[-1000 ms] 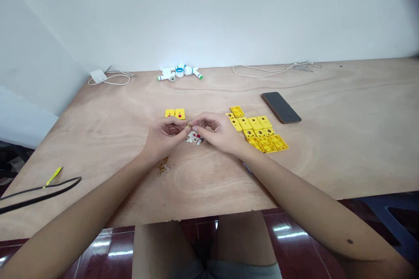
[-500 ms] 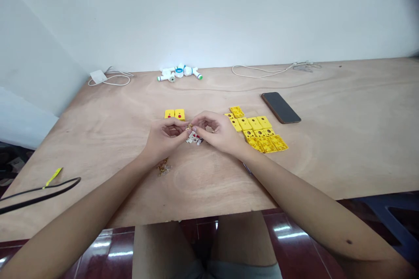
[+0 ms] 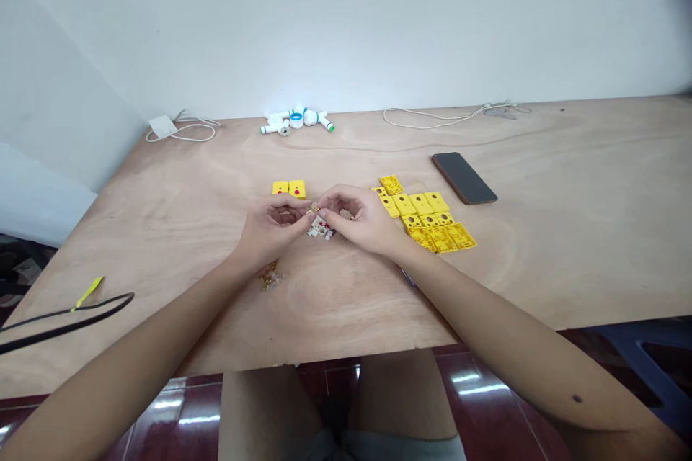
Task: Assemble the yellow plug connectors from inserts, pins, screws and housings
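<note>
Between the fingertips of both my hands is a small brass-coloured metal piece (image 3: 313,208), too small to make out fully. My left hand (image 3: 275,227) pinches it from the left, and my right hand (image 3: 360,220) pinches it from the right. Just below the fingertips lies a pile of small white and red plastic parts (image 3: 320,229), partly covered by my fingers. Two yellow cases with red buttons (image 3: 289,189) sit behind my left hand. Several yellow case halves (image 3: 429,212) lie to the right of my right hand, some showing their hollow insides.
Small brass and clear bits (image 3: 270,276) lie near my left wrist. A phone (image 3: 463,178) rests at the right. White and blue plastic fittings (image 3: 297,119), a white charger with cable (image 3: 162,127) and a white cord (image 3: 437,117) line the wall. A black cable (image 3: 70,317) crosses the left edge.
My hands stay in nearly the same place, with the fingertips shifting very slightly around the small metal piece. Everything on the table stays put.
</note>
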`<act>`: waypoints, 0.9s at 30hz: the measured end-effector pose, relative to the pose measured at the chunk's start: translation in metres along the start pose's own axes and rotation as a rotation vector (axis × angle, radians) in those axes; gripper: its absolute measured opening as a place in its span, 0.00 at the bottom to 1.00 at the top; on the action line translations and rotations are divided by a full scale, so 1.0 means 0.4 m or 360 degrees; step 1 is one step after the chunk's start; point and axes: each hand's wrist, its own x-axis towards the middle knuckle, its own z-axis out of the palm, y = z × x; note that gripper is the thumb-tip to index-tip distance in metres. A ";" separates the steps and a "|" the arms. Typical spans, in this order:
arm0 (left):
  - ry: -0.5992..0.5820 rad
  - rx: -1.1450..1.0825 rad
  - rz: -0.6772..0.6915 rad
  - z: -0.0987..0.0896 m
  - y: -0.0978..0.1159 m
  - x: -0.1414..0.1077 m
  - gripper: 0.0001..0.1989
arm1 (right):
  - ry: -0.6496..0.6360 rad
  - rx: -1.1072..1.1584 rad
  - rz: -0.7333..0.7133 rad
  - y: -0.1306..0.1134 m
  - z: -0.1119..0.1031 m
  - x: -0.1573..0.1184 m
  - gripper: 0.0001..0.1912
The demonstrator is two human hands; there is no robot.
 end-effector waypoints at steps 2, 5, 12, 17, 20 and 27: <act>-0.0001 0.0004 -0.0002 0.002 0.002 0.001 0.08 | 0.0003 0.0037 0.0011 0.002 0.001 0.000 0.06; -0.0003 -0.0001 -0.0002 0.004 0.006 0.001 0.08 | 0.0004 0.0055 0.0023 0.000 0.001 0.000 0.06; 0.0013 0.0018 -0.0064 0.004 0.003 0.001 0.10 | -0.0028 0.0016 0.0035 -0.004 0.000 -0.001 0.05; -0.0030 -0.0002 -0.0104 0.004 0.000 -0.001 0.11 | -0.0046 -0.0027 0.0024 -0.001 -0.002 0.000 0.05; -0.0023 0.0014 -0.0089 0.003 -0.002 -0.001 0.11 | -0.0036 -0.0035 0.0013 -0.003 -0.003 0.000 0.05; -0.0016 0.0014 -0.0056 0.003 0.001 0.000 0.09 | -0.0050 -0.0031 0.0022 0.000 -0.002 0.000 0.05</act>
